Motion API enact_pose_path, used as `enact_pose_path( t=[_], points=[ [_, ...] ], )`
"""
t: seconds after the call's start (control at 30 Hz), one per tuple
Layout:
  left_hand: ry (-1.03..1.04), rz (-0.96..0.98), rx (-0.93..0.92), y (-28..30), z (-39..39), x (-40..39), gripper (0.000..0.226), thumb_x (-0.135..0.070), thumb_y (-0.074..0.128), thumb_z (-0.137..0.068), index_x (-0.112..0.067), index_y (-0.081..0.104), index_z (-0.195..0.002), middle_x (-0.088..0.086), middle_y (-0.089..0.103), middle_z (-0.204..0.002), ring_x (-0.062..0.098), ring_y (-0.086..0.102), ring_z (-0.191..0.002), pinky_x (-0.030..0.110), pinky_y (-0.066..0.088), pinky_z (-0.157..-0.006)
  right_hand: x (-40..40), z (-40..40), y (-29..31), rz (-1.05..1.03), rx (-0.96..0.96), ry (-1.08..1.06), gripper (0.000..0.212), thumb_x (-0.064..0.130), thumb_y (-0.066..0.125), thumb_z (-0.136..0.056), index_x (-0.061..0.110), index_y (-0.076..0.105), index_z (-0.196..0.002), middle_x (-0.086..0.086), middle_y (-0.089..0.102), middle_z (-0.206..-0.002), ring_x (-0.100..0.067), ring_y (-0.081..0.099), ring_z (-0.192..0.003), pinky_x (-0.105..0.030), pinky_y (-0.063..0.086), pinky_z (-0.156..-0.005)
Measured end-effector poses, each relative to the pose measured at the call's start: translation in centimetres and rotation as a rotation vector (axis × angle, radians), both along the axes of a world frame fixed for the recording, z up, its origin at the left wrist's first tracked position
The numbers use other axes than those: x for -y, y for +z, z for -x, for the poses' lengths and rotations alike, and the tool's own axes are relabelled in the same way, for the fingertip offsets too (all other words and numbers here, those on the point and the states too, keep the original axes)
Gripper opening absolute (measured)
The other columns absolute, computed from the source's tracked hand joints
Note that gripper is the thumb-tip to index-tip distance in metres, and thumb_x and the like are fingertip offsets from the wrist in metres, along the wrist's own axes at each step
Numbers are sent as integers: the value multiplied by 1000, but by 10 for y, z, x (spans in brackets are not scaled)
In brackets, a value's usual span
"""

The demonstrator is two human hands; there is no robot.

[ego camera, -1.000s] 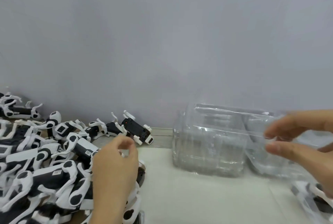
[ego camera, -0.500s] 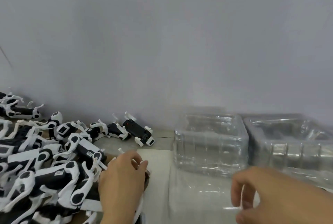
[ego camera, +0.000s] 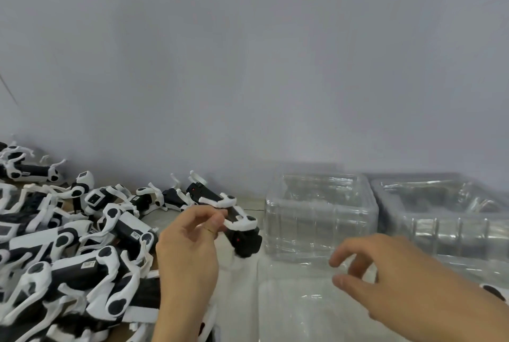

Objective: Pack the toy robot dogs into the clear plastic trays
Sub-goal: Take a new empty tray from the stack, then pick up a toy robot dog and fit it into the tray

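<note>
The toy robot dogs [ego camera: 82, 245] are black and white — the plastic trays [ego camera: 319, 217] clear, the wall [ego camera: 248, 66] pale grey.

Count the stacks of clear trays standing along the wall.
2. One stack of clear trays stands at centre, right of the toy dog held in the left hand; the other stack stands to its right, partly cut off.

No legible text anywhere.
</note>
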State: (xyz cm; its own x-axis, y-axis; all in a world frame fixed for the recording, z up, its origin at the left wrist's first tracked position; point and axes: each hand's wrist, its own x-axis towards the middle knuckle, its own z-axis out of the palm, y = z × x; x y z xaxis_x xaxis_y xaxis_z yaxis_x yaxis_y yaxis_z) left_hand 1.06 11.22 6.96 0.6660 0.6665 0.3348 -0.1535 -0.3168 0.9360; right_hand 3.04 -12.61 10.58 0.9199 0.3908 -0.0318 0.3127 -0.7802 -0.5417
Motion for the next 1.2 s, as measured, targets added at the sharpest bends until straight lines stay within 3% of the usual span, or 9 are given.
enact_pose_path(
  t=[0.13,0.27,0.4,0.5,0.57,0.7,0.9,1.07,1.2],
  points=[
    [-144,340,267,6,0,5,30,0,57,-95,-16,73,-75,6,78,-91,18,74,-71,20,58,-63,-7,-5,-7,-50,94,-19,12,56,55,-92,48,62,-98,24,64,-89,10,56,-83,-10,43,-68],
    [-242,445,331,15,2,11,24,-13,60,-86,-22,74,-68,4,77,-94,14,71,-66,21,57,-60,-21,-10,-12,-199,90,-22,16,46,53,-96,42,66,-89,22,68,-84,14,59,-83,-12,49,-70],
    [-387,415,365,22,5,21,17,-16,62,-77,-23,74,-67,3,77,-89,12,69,-63,21,56,-56,-37,-9,-16,-556,-170,-98,38,51,40,-98,27,69,-90,17,72,-80,-2,70,-73,-31,61,-74],
    [-547,319,340,24,5,32,12,-11,72,-76,-20,75,-69,9,76,-87,21,74,-67,25,57,-56,-43,-7,-10,-787,-474,-118,65,66,32,-91,20,78,-91,3,77,-83,-15,75,-77,-33,61,-67],
    [-679,279,308,23,4,39,11,-7,75,-74,-17,77,-71,13,76,-87,30,75,-69,30,59,-62,-42,-7,-5,-897,-554,-45,62,76,35,-78,34,80,-88,-1,78,-90,-21,76,-82,-33,60,-66],
    [-853,153,215,23,4,46,7,-15,77,-69,-16,81,-73,16,77,-85,29,76,-82,29,58,-77,-32,-10,-7,-978,-521,49,48,73,59,-64,38,77,-92,0,77,-97,-20,75,-92,-39,61,-78],
    [-934,102,94,24,7,50,16,-23,83,-66,-19,83,-81,10,78,-81,14,74,-74,19,55,-69,-36,-10,-10,-957,-232,-146,40,58,67,-74,22,73,-92,-5,76,-87,-22,73,-86,-51,57,-90],
    [-551,18,105,11,-3,45,14,-33,78,-84,-20,79,-81,-1,78,-83,13,73,-86,20,54,-75,-24,-15,-7,-1030,-48,-341,24,55,61,-84,33,68,-91,3,74,-84,-21,71,-87,-54,54,-91],
    [-302,-237,-228,-13,-11,40,11,-23,67,-94,-30,67,-103,-20,68,-101,-2,60,-102,21,48,-88,-4,-17,-1,-986,47,-445,41,67,60,-71,32,61,-92,8,70,-79,-14,69,-78,-35,49,-68]
  ],
)
